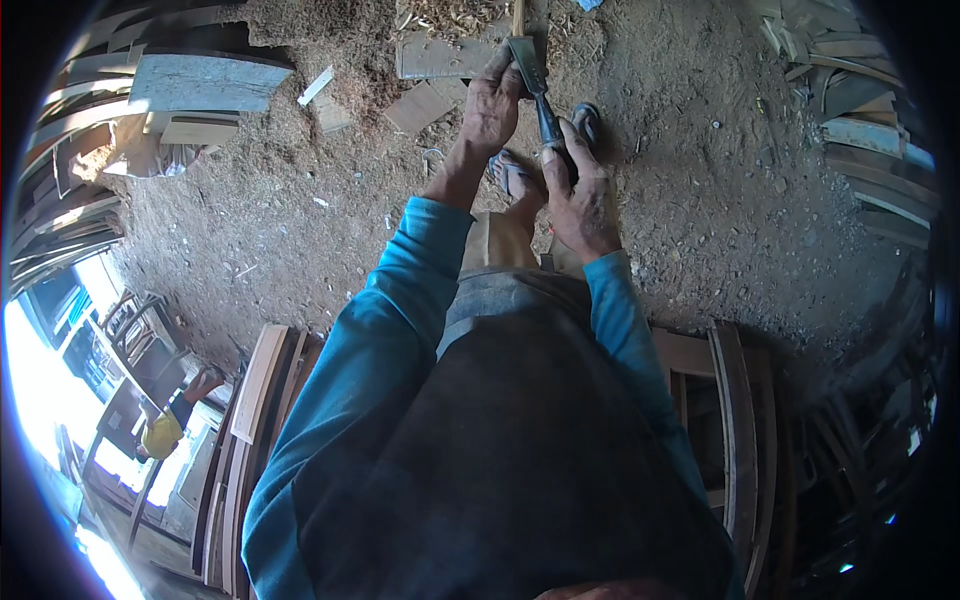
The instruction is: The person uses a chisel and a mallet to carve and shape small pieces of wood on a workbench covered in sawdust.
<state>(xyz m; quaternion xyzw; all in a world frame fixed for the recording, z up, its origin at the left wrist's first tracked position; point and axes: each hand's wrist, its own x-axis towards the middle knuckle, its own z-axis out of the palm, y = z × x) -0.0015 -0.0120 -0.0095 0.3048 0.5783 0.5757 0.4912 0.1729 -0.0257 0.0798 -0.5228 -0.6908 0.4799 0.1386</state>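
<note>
Dusty floor beneath dark tool in both hands

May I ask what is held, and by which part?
A chisel-like tool: right hand around its handle, left hand at its blade, grip partly hidden.

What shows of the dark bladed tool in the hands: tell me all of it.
The dark tool has a broad, flat, metallic-looking blade, a narrow neck and a thicker handle. Its blade points away, slanting slightly left. The left grip is at the blade; the right grip closes around the handle. Whether it touches the pale stick beyond is unclear.
</note>
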